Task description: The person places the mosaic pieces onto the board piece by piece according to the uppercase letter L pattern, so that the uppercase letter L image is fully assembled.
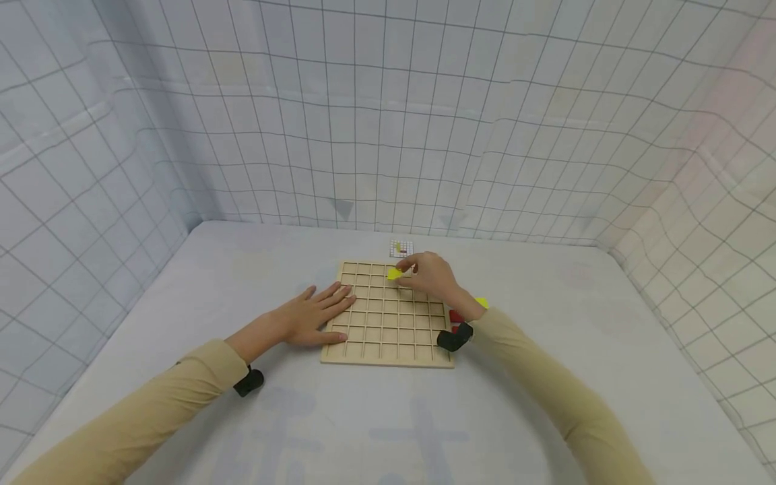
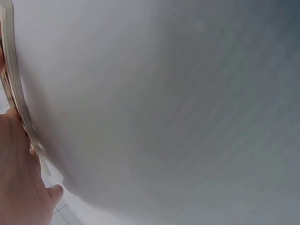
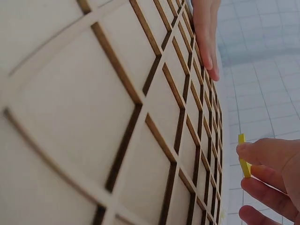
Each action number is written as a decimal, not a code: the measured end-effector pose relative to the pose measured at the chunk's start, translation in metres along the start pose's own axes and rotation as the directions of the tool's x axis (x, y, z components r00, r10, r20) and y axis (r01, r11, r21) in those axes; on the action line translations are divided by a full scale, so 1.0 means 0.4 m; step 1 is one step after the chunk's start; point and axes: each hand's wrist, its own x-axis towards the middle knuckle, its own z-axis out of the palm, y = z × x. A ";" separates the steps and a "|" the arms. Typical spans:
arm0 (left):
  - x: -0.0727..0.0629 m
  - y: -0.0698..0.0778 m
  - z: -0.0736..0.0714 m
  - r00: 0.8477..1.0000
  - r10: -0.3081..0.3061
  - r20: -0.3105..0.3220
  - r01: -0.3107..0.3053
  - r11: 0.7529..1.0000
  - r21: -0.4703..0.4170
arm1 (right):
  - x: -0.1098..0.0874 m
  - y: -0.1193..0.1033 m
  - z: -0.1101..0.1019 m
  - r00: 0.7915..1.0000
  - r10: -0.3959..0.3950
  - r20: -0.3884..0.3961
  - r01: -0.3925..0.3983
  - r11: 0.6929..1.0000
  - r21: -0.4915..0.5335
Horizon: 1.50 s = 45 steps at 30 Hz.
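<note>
Pinched in my right hand [image 1: 429, 273]: one yellow piece [image 1: 393, 274], thumb on one side, fingertips on the other. Closed grip, nothing else in it. Position from the head view: at the far part of the wooden board [image 1: 382, 335], a bit right of the middle of the far edge. Right wrist view has the piece edge-on against the backdrop, apart from the ribs of the grid, so it reads as held off the surface. Can't tell which cell it lines up with. Other fingers of that hand are bent and clear of the board.

Left hand [image 1: 318, 315] holds nothing: fingers straight and spread, laid over the board's left edge, tips on the left-hand cells, thumb apart from the rest and reaching over the near-left part. Left wrist view gives only the board's edge and part of that hand, with pale cloth filling most of it.

Board lies flat on the white tabletop [image 1: 545, 303], ribs dividing it into square cells. Small printed card [image 1: 401, 248] just beyond the far edge, showing a grid with yellow and red marks. Red pieces [image 1: 456, 316] just beside the board's right edge, partly hidden behind my right wrist; another yellow one [image 1: 481, 302] next to them. Tan sleeves [image 1: 521, 350] on both arms, black wrist camera [image 1: 455, 337] below the right wrist, grid-lined backdrop [image 1: 424, 135] behind
</note>
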 end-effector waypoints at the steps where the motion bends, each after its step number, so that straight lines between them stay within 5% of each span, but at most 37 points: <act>1: 0.000 0.000 0.000 1.000 0.000 0.002 0.000 1.000 0.002 | 0.005 -0.005 0.006 1.000 0.001 0.005 -0.001 1.000 0.000; 15: 0.000 0.004 0.007 1.000 -0.001 0.011 0.001 1.000 -0.006 | 0.049 -0.035 0.063 0.996 0.008 0.085 -0.008 1.000 -0.005; 45: -0.004 0.004 -0.001 1.000 -0.002 -0.003 0.002 1.000 -0.013 | 0.051 -0.045 0.058 0.994 0.053 0.097 -0.054 0.998 0.009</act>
